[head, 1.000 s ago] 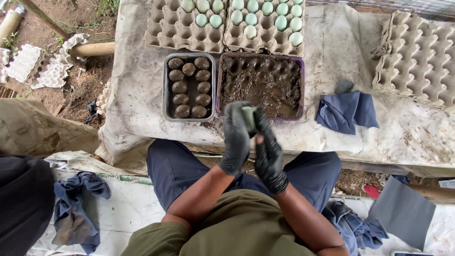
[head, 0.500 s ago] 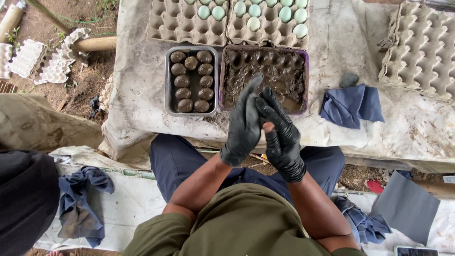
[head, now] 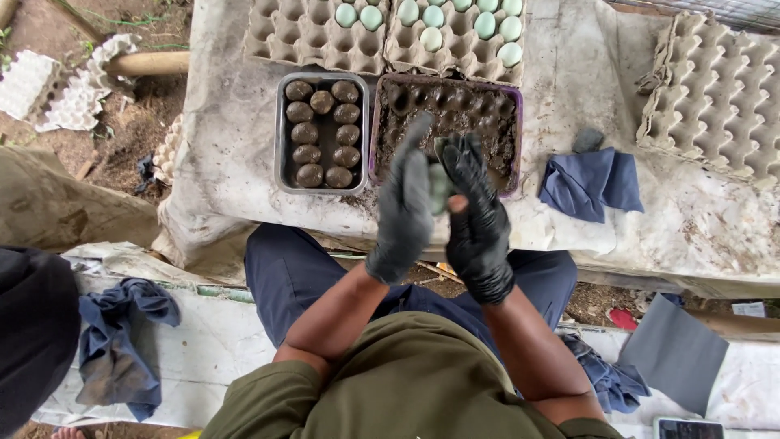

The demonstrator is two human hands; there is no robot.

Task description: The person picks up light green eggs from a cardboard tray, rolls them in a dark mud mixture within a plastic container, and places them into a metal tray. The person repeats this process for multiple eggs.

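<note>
Since the earlier frame we note both hands risen slightly. Left hand point(head: 404, 203) and right hand point(head: 475, 207) press together around the pale egg point(head: 439, 185) above the mud tray point(head: 447, 130); excess pressure could crack it.

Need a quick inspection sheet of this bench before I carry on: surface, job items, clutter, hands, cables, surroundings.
Surface: table under a stained pale cover.
Job's things: pale egg between both palms; mud tray; grey tray of ten coated eggs; green eggs in cartons.
Clutter: blue cloth; empty carton stack.
Grips: left hand and right hand, black-gloved, pressed around the egg.
Cables: nothing seen.
Surroundings: dirt ground, another cloth lower left.
</note>
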